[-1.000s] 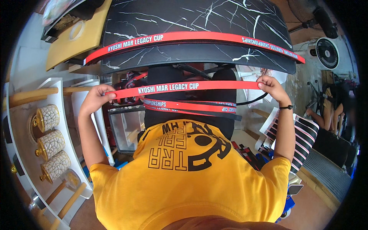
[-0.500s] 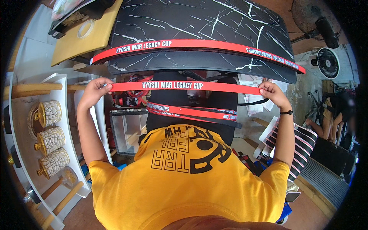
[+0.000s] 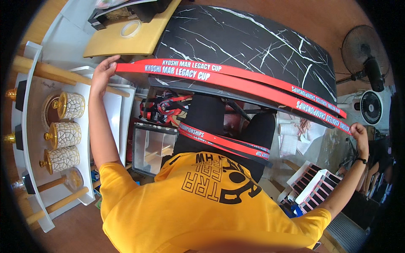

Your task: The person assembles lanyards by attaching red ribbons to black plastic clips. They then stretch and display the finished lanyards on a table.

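Observation:
A long red lanyard strap with white lettering is stretched taut between my hands. My left hand pinches its left end with thumb and fingers. Far out on the right, my right hand is closed on the other end. Just beyond lies a stack of similar red straps on the black marble-patterned table; the held strap runs along its near edge, and whether they touch I cannot tell. More red straps rest across my lap.
Under the table, red and black straps are heaped beside a clear plastic box. At left, a white shelf bears gold-lidded jars. Papers and two fans are at right. A tape roll lies on a yellow board.
My hands have spread wider apart, the right one outward. The held strap has gone from a short stretch above my lap to a longer one by the stack. The view has tilted.

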